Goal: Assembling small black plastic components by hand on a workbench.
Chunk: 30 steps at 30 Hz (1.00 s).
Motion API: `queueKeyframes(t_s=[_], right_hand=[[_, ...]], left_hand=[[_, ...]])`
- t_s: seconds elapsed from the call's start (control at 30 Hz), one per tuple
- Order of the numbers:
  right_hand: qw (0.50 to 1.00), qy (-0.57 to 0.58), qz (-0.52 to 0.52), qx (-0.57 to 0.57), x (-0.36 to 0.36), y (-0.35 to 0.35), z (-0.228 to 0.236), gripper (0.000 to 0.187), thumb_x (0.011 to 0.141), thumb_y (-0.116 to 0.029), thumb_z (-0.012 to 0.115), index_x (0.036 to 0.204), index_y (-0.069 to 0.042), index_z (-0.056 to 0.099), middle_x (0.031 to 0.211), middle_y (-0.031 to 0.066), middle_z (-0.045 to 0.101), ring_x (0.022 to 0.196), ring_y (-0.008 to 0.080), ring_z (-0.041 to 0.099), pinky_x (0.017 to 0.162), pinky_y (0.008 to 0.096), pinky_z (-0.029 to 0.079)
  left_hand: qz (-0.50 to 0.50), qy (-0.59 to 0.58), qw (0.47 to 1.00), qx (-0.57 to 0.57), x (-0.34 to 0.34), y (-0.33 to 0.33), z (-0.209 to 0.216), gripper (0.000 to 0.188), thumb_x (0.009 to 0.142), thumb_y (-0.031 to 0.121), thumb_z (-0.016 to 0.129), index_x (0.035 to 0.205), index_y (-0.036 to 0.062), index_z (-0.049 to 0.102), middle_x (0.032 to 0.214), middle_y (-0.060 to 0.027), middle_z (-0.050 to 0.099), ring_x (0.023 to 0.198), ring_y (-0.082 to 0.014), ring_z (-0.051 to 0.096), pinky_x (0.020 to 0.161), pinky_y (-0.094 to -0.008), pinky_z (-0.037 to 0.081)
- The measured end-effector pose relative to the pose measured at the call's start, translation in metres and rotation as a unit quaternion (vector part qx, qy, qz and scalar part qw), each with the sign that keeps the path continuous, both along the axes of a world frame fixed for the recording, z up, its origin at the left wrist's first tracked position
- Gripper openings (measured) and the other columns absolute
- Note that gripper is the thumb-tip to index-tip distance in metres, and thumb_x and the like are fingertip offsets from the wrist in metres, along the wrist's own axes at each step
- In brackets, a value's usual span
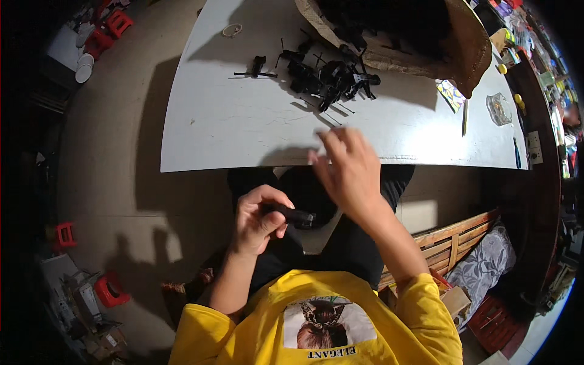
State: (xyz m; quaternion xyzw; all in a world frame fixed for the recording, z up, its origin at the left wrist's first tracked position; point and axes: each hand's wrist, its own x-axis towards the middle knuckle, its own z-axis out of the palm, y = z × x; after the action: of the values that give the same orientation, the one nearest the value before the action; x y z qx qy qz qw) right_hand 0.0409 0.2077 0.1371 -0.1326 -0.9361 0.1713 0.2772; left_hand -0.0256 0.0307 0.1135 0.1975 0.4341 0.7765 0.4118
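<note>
The left hand [258,222] pinches a slim, dark black part [296,215], its glinting end toward three o'clock; the right hand [348,170], at two o'clock, is loosely spread.

Hands: two, comprising one left hand [258,222] and one right hand [353,173]. Held black part [295,216]: one. White counter [231,128]: one. Black parts on the counter: one separate piece [258,65] plus one pile [331,80]; overlap prevents an exact count of the pile. Brown open container [476,66]: one; its dark contents cannot be counted. Beige ring [232,25]: one. Clear glass dish [500,109]: one. Patterned packet [451,95]: one. Red stools [119,22]: at least four. Grey patterned cushion [490,258]: one.
</note>
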Motion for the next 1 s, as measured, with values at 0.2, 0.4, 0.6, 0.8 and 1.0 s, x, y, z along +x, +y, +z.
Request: queueKeyframes(t_s=[0.2, 0.4, 0.6, 0.8, 1.0], right_hand=[[0.984, -0.070, -0.112, 0.122, -0.036, 0.028, -0.032, 0.023, 0.077, -0.015, 0.057, 0.100, -0.016, 0.055, 0.085, 0.0074, 0.052, 0.075, 0.0230, 0.052, 0.060, 0.0347, 0.041], [0.991, 0.006, -0.003, -0.134, -0.007, 0.022, -0.022, 0.014, 0.078, -0.015, 0.062, 0.087, -0.008, 0.053, 0.078, 0.0058, 0.049, 0.072, 0.0201, 0.049, 0.063, 0.0289, 0.040], [0.711, 0.087, 0.239, -0.656, 0.041, -0.022, -0.018, 0.030, 0.083, -0.031, 0.062, 0.084, -0.006, 0.047, 0.079, 0.0013, 0.046, 0.071, 0.0116, 0.045, 0.063, 0.0228, 0.037], [0.607, 0.025, 0.218, -0.764, 0.052, -0.015, -0.003, 0.032, 0.079, -0.021, 0.068, 0.094, -0.006, 0.044, 0.084, -0.0013, 0.048, 0.069, 0.0052, 0.046, 0.057, 0.0174, 0.036], [0.699, -0.005, 0.152, -0.699, 0.057, -0.024, 0.008, 0.018, 0.080, -0.008, 0.064, 0.087, -0.004, 0.049, 0.087, 0.0011, 0.051, 0.081, 0.0077, 0.049, 0.071, 0.0208, 0.041]], left_hand=[[-0.040, 0.246, 0.964, -0.094, 0.011, 0.019, -0.023, 0.025, 0.080, 0.018, 0.061, 0.098, 0.0003, 0.058, 0.100, -0.0076, 0.055, 0.093, -0.0162, 0.052, 0.084, -0.0299, 0.040], [0.027, 0.223, 0.972, -0.071, 0.007, 0.022, -0.026, 0.024, 0.090, 0.009, 0.049, 0.111, -0.0010, 0.054, 0.112, -0.0098, 0.050, 0.092, -0.0140, 0.054, 0.081, -0.0248, 0.043], [0.008, 0.055, 0.998, 0.015, 0.005, 0.030, -0.011, 0.028, 0.085, 0.012, 0.060, 0.109, -0.0021, 0.055, 0.101, -0.0063, 0.056, 0.090, -0.0119, 0.055, 0.083, -0.0238, 0.044], [0.009, 0.230, 0.973, -0.005, 0.004, 0.026, 0.004, 0.021, 0.068, 0.007, 0.074, 0.088, 0.0019, 0.067, 0.091, -0.0070, 0.058, 0.082, -0.0147, 0.056, 0.070, -0.0236, 0.046], [0.050, 0.437, 0.897, -0.037, 0.003, 0.025, 0.024, 0.024, 0.064, 0.005, 0.075, 0.087, 0.0012, 0.068, 0.084, -0.0081, 0.061, 0.075, -0.0173, 0.058, 0.063, -0.0253, 0.047]])
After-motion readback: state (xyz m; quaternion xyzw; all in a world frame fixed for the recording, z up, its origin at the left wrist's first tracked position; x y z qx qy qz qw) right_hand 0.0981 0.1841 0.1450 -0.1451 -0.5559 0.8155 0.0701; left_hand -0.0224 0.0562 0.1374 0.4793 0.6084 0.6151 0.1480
